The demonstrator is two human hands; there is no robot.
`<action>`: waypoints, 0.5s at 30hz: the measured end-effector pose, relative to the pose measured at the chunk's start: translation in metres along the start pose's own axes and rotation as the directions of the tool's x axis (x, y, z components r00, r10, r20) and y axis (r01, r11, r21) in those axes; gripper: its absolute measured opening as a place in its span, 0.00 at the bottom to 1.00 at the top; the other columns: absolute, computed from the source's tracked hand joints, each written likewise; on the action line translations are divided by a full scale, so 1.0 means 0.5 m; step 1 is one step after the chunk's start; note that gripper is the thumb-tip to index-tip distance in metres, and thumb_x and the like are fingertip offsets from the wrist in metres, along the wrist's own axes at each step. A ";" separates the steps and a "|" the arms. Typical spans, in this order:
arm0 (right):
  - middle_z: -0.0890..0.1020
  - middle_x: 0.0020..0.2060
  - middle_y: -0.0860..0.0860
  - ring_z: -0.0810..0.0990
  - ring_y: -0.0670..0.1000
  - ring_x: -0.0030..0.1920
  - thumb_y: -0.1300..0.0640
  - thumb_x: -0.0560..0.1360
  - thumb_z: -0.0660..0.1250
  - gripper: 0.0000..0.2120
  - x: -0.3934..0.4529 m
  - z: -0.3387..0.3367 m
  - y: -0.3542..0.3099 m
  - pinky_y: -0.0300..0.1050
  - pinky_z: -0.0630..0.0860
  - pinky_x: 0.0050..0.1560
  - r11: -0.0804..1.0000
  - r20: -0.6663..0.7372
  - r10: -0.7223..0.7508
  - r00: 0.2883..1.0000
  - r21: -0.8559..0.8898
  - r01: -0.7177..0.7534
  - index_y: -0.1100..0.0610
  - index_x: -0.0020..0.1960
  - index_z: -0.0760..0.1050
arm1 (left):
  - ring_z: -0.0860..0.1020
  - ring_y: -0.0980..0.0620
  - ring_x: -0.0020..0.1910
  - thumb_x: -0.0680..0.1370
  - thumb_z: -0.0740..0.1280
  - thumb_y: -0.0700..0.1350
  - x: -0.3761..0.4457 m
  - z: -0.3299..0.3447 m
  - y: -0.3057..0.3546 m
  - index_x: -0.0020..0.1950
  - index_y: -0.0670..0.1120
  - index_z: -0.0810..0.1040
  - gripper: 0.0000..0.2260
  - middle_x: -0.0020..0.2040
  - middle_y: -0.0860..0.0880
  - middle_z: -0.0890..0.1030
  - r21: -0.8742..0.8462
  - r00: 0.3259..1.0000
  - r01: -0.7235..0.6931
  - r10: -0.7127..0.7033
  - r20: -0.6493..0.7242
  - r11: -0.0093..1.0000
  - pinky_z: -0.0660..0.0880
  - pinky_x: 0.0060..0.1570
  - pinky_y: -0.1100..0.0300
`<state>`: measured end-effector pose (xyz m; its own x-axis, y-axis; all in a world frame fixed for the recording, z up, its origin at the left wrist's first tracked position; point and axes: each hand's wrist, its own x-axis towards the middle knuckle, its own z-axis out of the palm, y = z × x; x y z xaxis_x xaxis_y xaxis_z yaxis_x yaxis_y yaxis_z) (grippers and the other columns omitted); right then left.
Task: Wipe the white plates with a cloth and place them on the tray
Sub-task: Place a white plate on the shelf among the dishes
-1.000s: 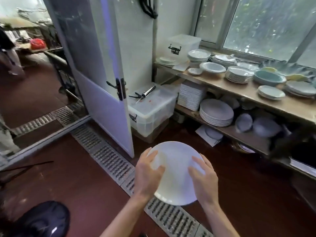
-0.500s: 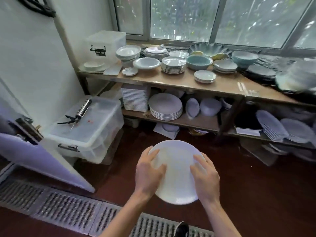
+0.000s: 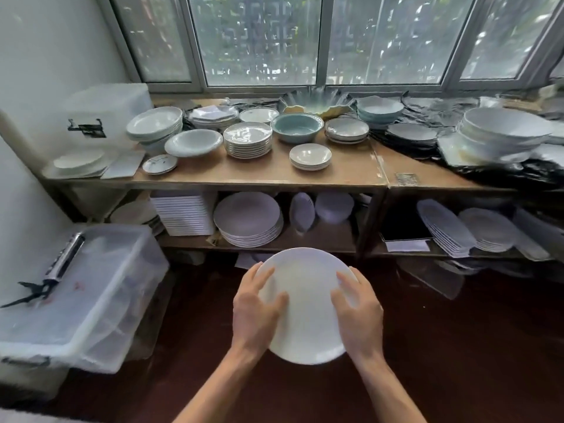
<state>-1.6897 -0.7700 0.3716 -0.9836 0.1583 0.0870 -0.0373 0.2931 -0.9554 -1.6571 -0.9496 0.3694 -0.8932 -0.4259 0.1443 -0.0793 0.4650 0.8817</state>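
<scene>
A round white plate (image 3: 306, 303) is held in front of me, above the dark red floor. My left hand (image 3: 254, 312) grips its left edge, thumb on the top face. My right hand (image 3: 360, 312) grips the right edge the same way. On the lower shelf just beyond the plate sits a stack of similar white plates (image 3: 248, 219). No cloth and no tray are visible.
A two-level wooden shelf (image 3: 351, 175) under the window carries stacks of plates and bowls, among them a blue-green bowl (image 3: 296, 126). Square white plates (image 3: 184, 213) sit on the lower level. A clear plastic bin (image 3: 91, 294) with a caulking gun (image 3: 56, 267) on its lid stands at left.
My view has swung right from the door and floor drain to face the shelves squarely. Both hands keep the same hold on the plate.
</scene>
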 end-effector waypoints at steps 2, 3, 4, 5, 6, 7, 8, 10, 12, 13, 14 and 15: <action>0.76 0.69 0.47 0.73 0.45 0.67 0.62 0.76 0.70 0.19 0.043 0.001 0.011 0.49 0.69 0.72 1.000 0.001 0.017 1.000 -0.008 -0.017 0.55 0.66 0.79 | 0.65 0.82 0.61 0.71 0.77 0.40 0.038 0.032 -0.004 0.66 0.54 0.80 0.25 0.64 0.70 0.69 -0.013 1.000 -0.002 0.002 0.013 1.000 0.56 0.57 0.85; 0.76 0.69 0.47 0.72 0.45 0.68 0.62 0.76 0.70 0.19 0.064 0.003 0.018 0.49 0.69 0.72 0.999 -0.001 0.032 0.999 -0.017 -0.032 0.55 0.66 0.79 | 0.64 0.82 0.61 0.71 0.77 0.39 0.058 0.048 -0.007 0.66 0.54 0.80 0.25 0.63 0.71 0.68 -0.019 1.000 0.003 -0.002 0.022 1.000 0.56 0.57 0.85; 0.76 0.69 0.47 0.73 0.45 0.68 0.62 0.76 0.71 0.19 0.085 0.006 0.025 0.49 0.68 0.72 0.999 -0.006 0.047 0.999 -0.026 -0.047 0.55 0.66 0.79 | 0.65 0.82 0.61 0.71 0.77 0.39 0.079 0.063 -0.010 0.66 0.55 0.80 0.25 0.63 0.71 0.68 -0.021 1.000 0.008 -0.007 0.031 1.000 0.57 0.57 0.85; 0.76 0.69 0.47 0.73 0.46 0.68 0.62 0.76 0.71 0.19 0.105 0.010 0.032 0.49 0.68 0.72 0.997 -0.012 0.063 0.998 -0.032 -0.063 0.55 0.66 0.79 | 0.65 0.82 0.61 0.71 0.77 0.39 0.100 0.078 -0.013 0.66 0.56 0.80 0.26 0.63 0.72 0.69 -0.025 0.999 0.009 -0.008 0.042 1.000 0.57 0.57 0.85; 0.76 0.69 0.47 0.73 0.46 0.68 0.61 0.76 0.71 0.19 0.129 0.016 0.038 0.48 0.68 0.72 0.996 -0.020 0.075 0.997 -0.036 -0.076 0.55 0.66 0.79 | 0.65 0.81 0.61 0.71 0.77 0.39 0.123 0.093 -0.017 0.66 0.57 0.80 0.26 0.62 0.72 0.69 -0.033 0.998 0.006 -0.004 0.056 0.999 0.57 0.57 0.85; 0.76 0.69 0.47 0.73 0.46 0.68 0.61 0.76 0.71 0.19 0.155 0.023 0.041 0.46 0.68 0.72 0.996 -0.027 0.081 0.996 -0.038 -0.082 0.55 0.66 0.80 | 0.66 0.81 0.61 0.71 0.77 0.39 0.148 0.107 -0.021 0.65 0.57 0.80 0.26 0.63 0.72 0.69 -0.044 0.998 0.003 0.000 0.069 0.999 0.57 0.58 0.84; 0.76 0.69 0.46 0.73 0.45 0.68 0.61 0.76 0.71 0.18 0.183 0.031 0.044 0.44 0.67 0.71 0.996 -0.031 0.082 0.996 -0.041 -0.083 0.54 0.66 0.80 | 0.66 0.80 0.62 0.71 0.77 0.40 0.176 0.120 -0.025 0.66 0.57 0.80 0.25 0.64 0.71 0.70 -0.055 0.997 0.009 -0.004 0.081 0.998 0.57 0.58 0.84; 0.76 0.69 0.46 0.72 0.44 0.67 0.60 0.76 0.71 0.18 0.247 0.053 0.047 0.41 0.67 0.69 0.996 -0.035 0.074 0.997 -0.054 -0.076 0.54 0.66 0.80 | 0.68 0.75 0.64 0.71 0.77 0.41 0.245 0.146 -0.034 0.67 0.54 0.81 0.24 0.67 0.67 0.71 -0.075 0.995 0.027 -0.020 0.093 0.997 0.57 0.61 0.82; 0.75 0.70 0.46 0.71 0.42 0.67 0.60 0.76 0.70 0.18 0.317 0.081 0.042 0.38 0.65 0.67 0.994 -0.047 0.061 0.997 -0.085 -0.065 0.54 0.66 0.79 | 0.68 0.68 0.67 0.72 0.77 0.43 0.323 0.170 -0.040 0.67 0.54 0.80 0.24 0.70 0.61 0.71 -0.082 0.994 0.043 -0.034 0.104 0.996 0.57 0.63 0.79; 0.75 0.70 0.45 0.71 0.41 0.66 0.60 0.77 0.70 0.18 0.353 0.094 0.039 0.37 0.65 0.66 0.993 -0.055 0.055 0.997 -0.099 -0.061 0.54 0.66 0.79 | 0.68 0.65 0.69 0.72 0.77 0.43 0.362 0.181 -0.038 0.68 0.54 0.80 0.24 0.71 0.60 0.71 -0.084 0.993 0.046 -0.036 0.114 0.995 0.58 0.63 0.77; 0.75 0.70 0.45 0.71 0.42 0.66 0.60 0.77 0.70 0.18 0.388 0.107 0.035 0.36 0.65 0.66 0.992 -0.067 0.053 0.996 -0.108 -0.060 0.54 0.66 0.79 | 0.68 0.64 0.69 0.73 0.77 0.43 0.401 0.192 -0.036 0.68 0.53 0.80 0.24 0.72 0.59 0.71 -0.087 0.991 0.047 -0.035 0.126 0.995 0.58 0.63 0.77; 0.75 0.70 0.45 0.71 0.42 0.67 0.60 0.77 0.70 0.18 0.422 0.119 0.030 0.37 0.65 0.66 0.992 -0.081 0.056 0.995 -0.112 -0.065 0.54 0.66 0.79 | 0.68 0.64 0.69 0.73 0.76 0.44 0.440 0.202 -0.034 0.68 0.54 0.80 0.24 0.72 0.59 0.71 -0.093 0.990 0.046 -0.033 0.136 0.995 0.58 0.62 0.79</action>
<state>-1.9085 -0.7884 0.3589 -0.9667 0.2498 0.0561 0.0462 0.3856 -0.9215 -1.8971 -0.9729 0.3409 -0.9420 -0.3314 0.0524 -0.0790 0.3709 0.9253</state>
